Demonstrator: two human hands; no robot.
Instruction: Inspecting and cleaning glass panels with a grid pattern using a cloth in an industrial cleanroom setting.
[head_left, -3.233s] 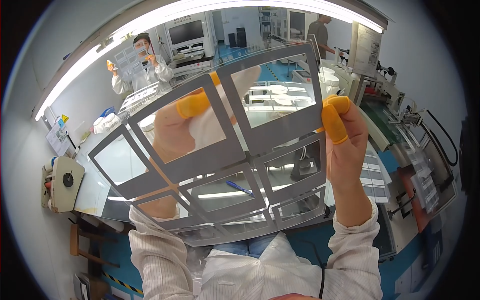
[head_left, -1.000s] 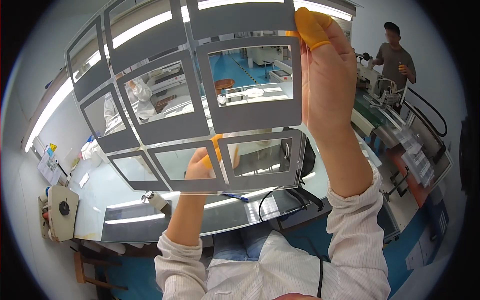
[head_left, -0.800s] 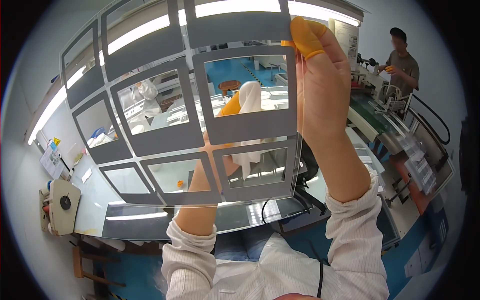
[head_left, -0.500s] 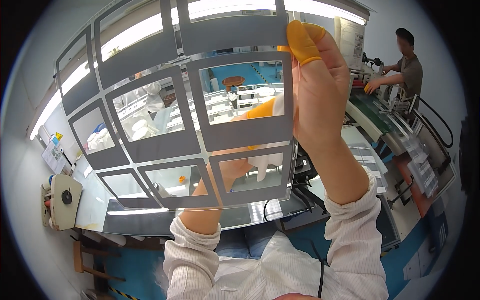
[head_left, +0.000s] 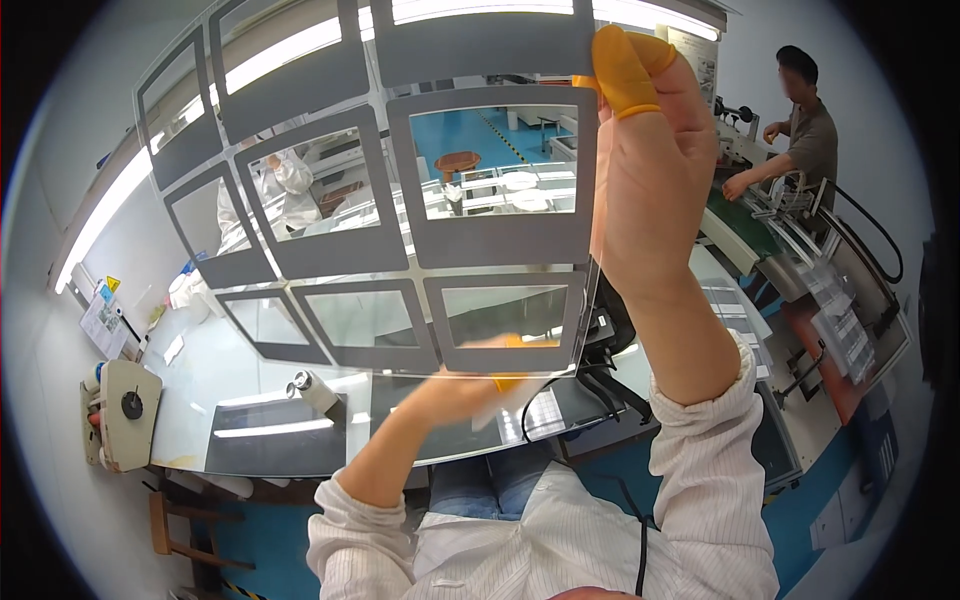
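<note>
A large clear sheet printed with rows of grey rectangular frames (head_left: 330, 256) is held up, tilted, above the table. My right hand (head_left: 655, 160) pinches its right edge, yellow finger cots on the thumb and fingertip. Below the sheet's lower edge is my left hand (head_left: 455, 396), also with yellow cots and partly seen through the clear sheet. Its fingers look closed on a white cloth (head_left: 490, 412), which is blurred. The sheet's upper edge runs out of view.
On the white table (head_left: 190, 400) lie a dark mat (head_left: 270, 440) and a small canister (head_left: 315, 392). A beige device (head_left: 130, 415) stands at the left. Black cables (head_left: 610, 390) are near my right forearm. At right, a person (head_left: 815, 150) works at a machine; another in white shows through the sheet.
My left hand and the cloth have moved down and left, from behind the sheet to its lower edge. The sheet has shifted slightly up and right; the canister now shows.
</note>
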